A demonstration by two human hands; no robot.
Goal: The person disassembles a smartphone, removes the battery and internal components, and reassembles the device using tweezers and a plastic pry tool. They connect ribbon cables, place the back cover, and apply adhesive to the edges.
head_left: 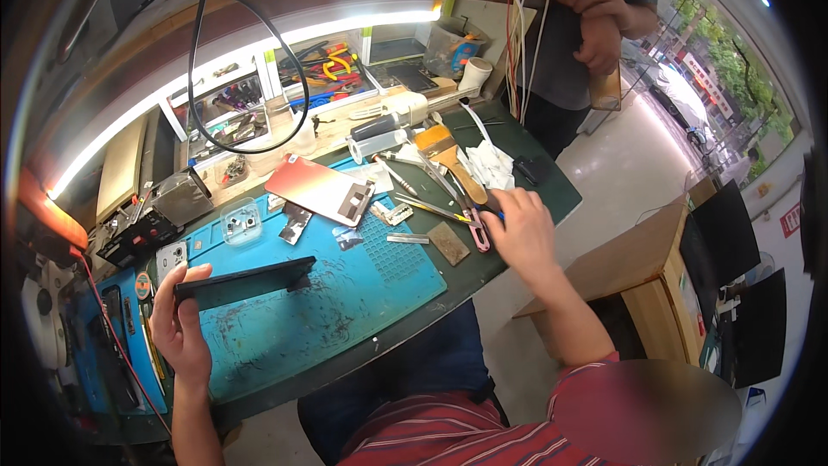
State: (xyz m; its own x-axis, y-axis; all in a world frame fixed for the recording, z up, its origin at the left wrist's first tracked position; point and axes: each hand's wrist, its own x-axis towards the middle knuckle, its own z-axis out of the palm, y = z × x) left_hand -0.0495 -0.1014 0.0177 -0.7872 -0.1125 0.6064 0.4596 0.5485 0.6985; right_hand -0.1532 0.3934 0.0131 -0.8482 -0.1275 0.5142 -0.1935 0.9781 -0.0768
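Note:
My left hand (183, 328) grips a dark, flat panel (246, 283), which looks like a phone screen, by its left end. It is tilted on edge above the blue work mat (345, 311), and a small flap hangs at its right end. At the mat's right side, my right hand (526, 229) has its fingers curled down over a group of tools; whatever is between them is mostly hidden. Beside those fingers lie pink-handled pliers (479, 233), a wooden brush (453, 160) and tweezers (431, 208). A reddish phone back panel (319, 188) rests across the mat's far edge.
A clear parts box (241, 223) and a brown square piece (448, 244) lie nearby. Crumpled white tissue (489, 164) sits at the right. Bins of pliers (328, 69) line the back, and a black cable (200, 52) loops above. Another person's folded arms (599, 13) appear behind the bench.

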